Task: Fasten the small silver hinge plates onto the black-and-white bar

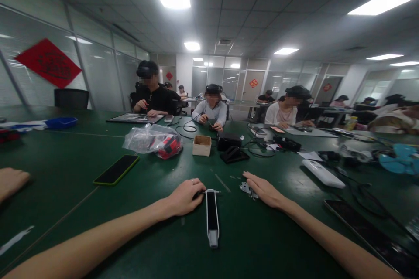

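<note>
My left hand (185,197) rests on the green table, its fingers curled together at the upper left of a long, narrow black-and-white device (212,213). Something dark shows between those fingers; what it is I cannot make out. The device lies lengthwise toward me, with a thin pin across its far end and a grey-white block at its near end. Over to the right, my right hand (264,189) lies flat with fingers stretched out. Small silvery metal pieces (245,188) lie under and beside its fingers, partly hidden by them.
Another person's hand (13,182) rests at the left edge. Around lie a green-edged phone (117,170), a plastic bag (153,140) with red-black contents, a small cardboard box (201,145), a black stand (234,154), a white case (322,173) and cables. Several people sit beyond.
</note>
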`<state>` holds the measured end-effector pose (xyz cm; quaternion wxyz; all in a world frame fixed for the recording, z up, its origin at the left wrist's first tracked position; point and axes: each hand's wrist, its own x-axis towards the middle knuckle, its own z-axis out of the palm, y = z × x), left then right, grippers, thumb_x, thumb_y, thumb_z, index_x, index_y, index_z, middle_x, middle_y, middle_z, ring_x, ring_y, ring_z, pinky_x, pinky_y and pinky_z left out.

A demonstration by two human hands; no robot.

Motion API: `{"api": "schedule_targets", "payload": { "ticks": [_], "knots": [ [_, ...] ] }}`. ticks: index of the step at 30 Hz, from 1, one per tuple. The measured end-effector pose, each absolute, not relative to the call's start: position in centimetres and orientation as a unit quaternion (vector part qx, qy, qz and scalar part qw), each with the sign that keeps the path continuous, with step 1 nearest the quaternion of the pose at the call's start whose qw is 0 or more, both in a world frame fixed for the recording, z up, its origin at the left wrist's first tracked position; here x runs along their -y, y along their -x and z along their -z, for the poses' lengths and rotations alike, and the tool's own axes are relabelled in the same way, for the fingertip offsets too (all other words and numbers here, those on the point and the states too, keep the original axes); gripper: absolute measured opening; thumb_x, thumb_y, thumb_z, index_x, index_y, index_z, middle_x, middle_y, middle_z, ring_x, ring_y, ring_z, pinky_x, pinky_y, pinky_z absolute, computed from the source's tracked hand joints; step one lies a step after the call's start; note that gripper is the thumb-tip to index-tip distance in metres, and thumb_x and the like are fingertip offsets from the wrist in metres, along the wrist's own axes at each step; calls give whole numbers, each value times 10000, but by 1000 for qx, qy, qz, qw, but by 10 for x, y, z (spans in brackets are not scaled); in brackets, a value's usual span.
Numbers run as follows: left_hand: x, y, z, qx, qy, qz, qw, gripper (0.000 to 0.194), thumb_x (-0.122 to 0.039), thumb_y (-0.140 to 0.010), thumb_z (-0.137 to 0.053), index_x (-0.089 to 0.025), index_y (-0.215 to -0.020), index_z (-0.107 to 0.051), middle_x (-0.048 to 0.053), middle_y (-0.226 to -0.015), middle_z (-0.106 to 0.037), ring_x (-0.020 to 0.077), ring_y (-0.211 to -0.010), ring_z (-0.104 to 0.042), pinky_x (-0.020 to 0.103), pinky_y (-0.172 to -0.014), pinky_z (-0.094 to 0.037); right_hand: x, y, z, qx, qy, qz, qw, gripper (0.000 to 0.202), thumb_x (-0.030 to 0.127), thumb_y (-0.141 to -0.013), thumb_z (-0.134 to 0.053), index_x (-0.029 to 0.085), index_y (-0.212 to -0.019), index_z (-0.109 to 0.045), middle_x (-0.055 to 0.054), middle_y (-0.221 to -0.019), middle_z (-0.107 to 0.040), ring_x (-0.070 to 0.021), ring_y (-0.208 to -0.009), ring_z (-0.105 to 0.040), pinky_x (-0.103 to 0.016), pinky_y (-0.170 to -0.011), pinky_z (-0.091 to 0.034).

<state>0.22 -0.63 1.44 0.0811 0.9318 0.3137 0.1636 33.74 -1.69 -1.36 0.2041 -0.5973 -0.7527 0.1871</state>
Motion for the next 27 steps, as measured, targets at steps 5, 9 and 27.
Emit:
{"api": "schedule_targets", "payload": {
  "ticks": [5, 9, 27],
  "knots": [
    [9, -2, -17, -315, -932, -161, 77, 171, -176, -856, -486, -176, -996, -584, 49, -965, -588, 174, -848, -556, 283, -755, -439, 22, -333, 9, 777, 559, -89, 275, 463, 434, -922, -340, 172, -1250, -537, -100, -1282, -548, -241, -1206, -467, -430, -1038, -340],
    [8, -3, -16, -308, -934, -168, 70, 165, -186, -876, -465, -172, -992, -582, 53, -967, -591, 172, -849, -556, 282, -756, -438, 30, -323, 4, 827, 497, 6, 262, 349, 347, -890, -430, 176, -1148, -591, -107, -1185, -591, -237, -1141, -498, -414, -1004, -360],
    [6, -2, -15, -304, -933, -177, 77, 169, -209, -898, -446, -179, -992, -582, 46, -957, -581, 168, -837, -551, 280, -744, -433, 6, -340, 18, 673, 701, -39, 234, 390, 197, -854, -317, 154, -1051, -651, -104, -1087, -595, -216, -1041, -518, -334, -904, -393]
  ]
}}
